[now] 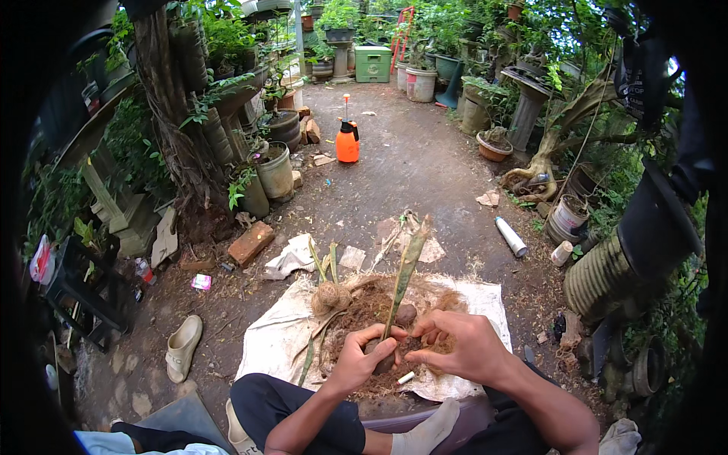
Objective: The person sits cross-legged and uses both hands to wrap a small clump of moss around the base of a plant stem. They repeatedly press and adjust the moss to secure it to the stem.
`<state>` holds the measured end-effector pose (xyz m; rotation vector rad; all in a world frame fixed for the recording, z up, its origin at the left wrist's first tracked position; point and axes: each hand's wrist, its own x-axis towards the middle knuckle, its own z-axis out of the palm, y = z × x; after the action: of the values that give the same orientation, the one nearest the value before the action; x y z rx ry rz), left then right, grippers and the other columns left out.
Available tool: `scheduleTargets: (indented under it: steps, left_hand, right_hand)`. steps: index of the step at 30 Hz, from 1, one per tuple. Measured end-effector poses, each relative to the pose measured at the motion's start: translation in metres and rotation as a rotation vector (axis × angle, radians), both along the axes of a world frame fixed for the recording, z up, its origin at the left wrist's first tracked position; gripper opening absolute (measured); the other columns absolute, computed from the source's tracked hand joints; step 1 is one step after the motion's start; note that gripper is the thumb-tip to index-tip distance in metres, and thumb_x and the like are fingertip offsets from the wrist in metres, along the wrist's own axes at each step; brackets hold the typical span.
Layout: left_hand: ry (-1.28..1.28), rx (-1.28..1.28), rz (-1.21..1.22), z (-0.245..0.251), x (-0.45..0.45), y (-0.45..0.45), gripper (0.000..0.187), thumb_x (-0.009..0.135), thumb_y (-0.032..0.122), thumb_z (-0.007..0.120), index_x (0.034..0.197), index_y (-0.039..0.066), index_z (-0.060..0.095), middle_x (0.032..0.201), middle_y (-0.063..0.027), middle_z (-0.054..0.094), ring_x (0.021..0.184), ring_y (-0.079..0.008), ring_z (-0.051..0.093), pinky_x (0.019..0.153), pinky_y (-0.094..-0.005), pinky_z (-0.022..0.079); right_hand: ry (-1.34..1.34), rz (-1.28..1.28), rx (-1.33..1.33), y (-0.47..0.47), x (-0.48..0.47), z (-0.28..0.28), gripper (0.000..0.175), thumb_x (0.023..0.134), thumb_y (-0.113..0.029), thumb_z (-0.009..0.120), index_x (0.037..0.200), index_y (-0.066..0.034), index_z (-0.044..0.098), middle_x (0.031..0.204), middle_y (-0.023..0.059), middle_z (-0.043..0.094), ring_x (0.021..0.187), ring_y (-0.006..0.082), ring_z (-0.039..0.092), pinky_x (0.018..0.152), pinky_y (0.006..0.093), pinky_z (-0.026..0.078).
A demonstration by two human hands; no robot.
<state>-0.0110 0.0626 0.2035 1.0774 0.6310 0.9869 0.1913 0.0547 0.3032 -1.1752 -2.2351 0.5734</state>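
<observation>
Low over a white woven sheet (261, 350), my left hand (364, 355) grips the base of an upright snake plant leaf (408, 267) and a dark ball of soil (382, 358) around it. At the right of the ball, my right hand (455, 341) has its thumb and fingers bent and apart; whether they hold some fibre is not clear. Brown coconut fibre (364, 307) is heaped on the sheet. Behind my hands lies a round brown ball (406, 314). Fibre-wrapped balls (329, 298) with leaves stand at the sheet's back left. A small white tube (405, 378) lies near my left hand.
An orange pump sprayer (347, 142) stands on the dirt path. A brick (251, 243) and a clog (184, 348) lie to the left, a white tube (511, 236) to the right. Potted plants line both sides. Part of another person (142, 441) shows at the lower left.
</observation>
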Motion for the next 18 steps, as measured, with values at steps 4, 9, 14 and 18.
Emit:
scheduleTargets:
  steps: [4, 9, 14, 18]
  left_hand:
    - [-0.064, -0.047, -0.034, -0.001, 0.003, -0.008, 0.025, 0.093, 0.015, 0.061, 0.111, -0.003, 0.058, 0.081, -0.0051, 0.064, 0.071, -0.0086, 0.060, 0.066, -0.0236, 0.049]
    - [-0.132, -0.065, 0.091, -0.002, 0.002, -0.010, 0.023, 0.092, 0.016, 0.062, 0.107, -0.002, 0.059, 0.081, -0.0049, 0.064, 0.071, -0.0087, 0.060, 0.065, -0.0240, 0.049]
    - [-0.044, -0.004, 0.135, -0.007, -0.003, -0.008, 0.024, 0.092, 0.017, 0.062, 0.107, -0.001, 0.059, 0.079, -0.0049, 0.064, 0.069, -0.0094, 0.060, 0.064, -0.0242, 0.049]
    - [-0.019, -0.005, 0.124, -0.009, -0.003, -0.007, 0.025, 0.093, 0.018, 0.062, 0.108, -0.001, 0.059, 0.077, -0.0051, 0.064, 0.068, -0.0099, 0.060, 0.064, -0.0245, 0.049]
  right_hand:
    - [0.036, 0.068, 0.121, 0.003, -0.009, -0.004, 0.029, 0.075, -0.027, 0.078, 0.095, -0.0093, 0.067, 0.085, 0.0064, 0.068, 0.074, 0.0218, 0.067, 0.065, 0.0335, 0.053]
    - [0.062, 0.091, -0.021, 0.003, -0.010, -0.004, 0.025, 0.077, -0.022, 0.076, 0.097, -0.0088, 0.068, 0.087, 0.0071, 0.068, 0.077, 0.0240, 0.067, 0.067, 0.0333, 0.053]
    - [0.108, 0.096, -0.095, 0.007, -0.011, -0.008, 0.018, 0.081, -0.016, 0.072, 0.096, -0.0053, 0.068, 0.088, 0.0101, 0.070, 0.077, 0.0246, 0.068, 0.068, 0.0331, 0.053]
    - [0.043, 0.063, -0.153, 0.007, -0.004, -0.010, 0.013, 0.082, -0.009, 0.070, 0.093, -0.0020, 0.068, 0.089, 0.0118, 0.070, 0.078, 0.0221, 0.069, 0.070, 0.0314, 0.053]
